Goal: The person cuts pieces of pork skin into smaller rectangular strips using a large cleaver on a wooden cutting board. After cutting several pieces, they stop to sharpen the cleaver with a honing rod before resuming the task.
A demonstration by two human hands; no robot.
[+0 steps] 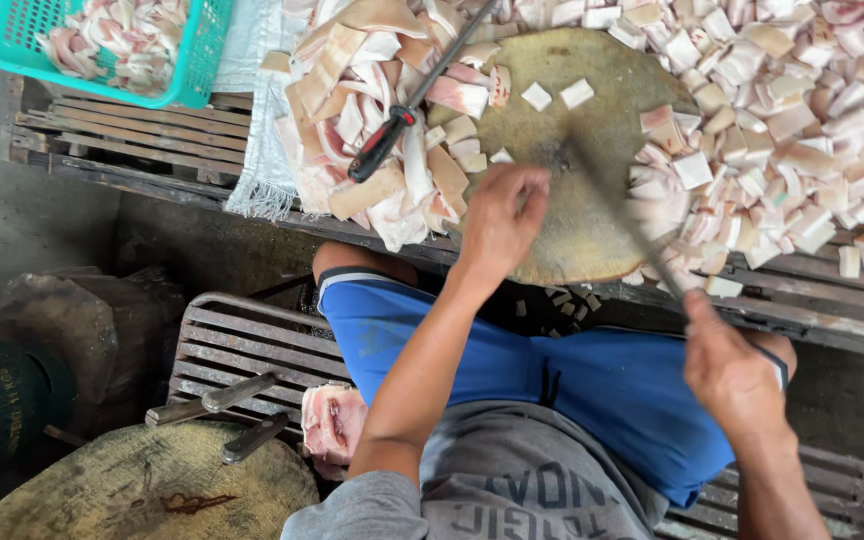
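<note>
A round wooden chopping block (pixel 572 130) stands on the bench in front of me, ringed by heaps of cut pork pieces. My left hand (pixel 500 215) hovers over the block's near edge, fingers curled, with nothing visible in it. My right hand (pixel 727 370) grips the handle of a long knife (pixel 617 205), its blurred blade reaching up across the block. Uncut pork strips (pixel 372 120) lie left of the block. Cubed pork pieces (pixel 802 120) are piled to its right. A sharpening steel with a red and black handle (pixel 402 115) rests on the strips.
A teal plastic basket (pixel 112 45) of pork sits at the top left on a wooden pallet. Below, a second round block (pixel 152 490) carries two knives (pixel 222 400), beside a pork chunk (pixel 332 420) on a metal rack. My blue shorts fill the middle.
</note>
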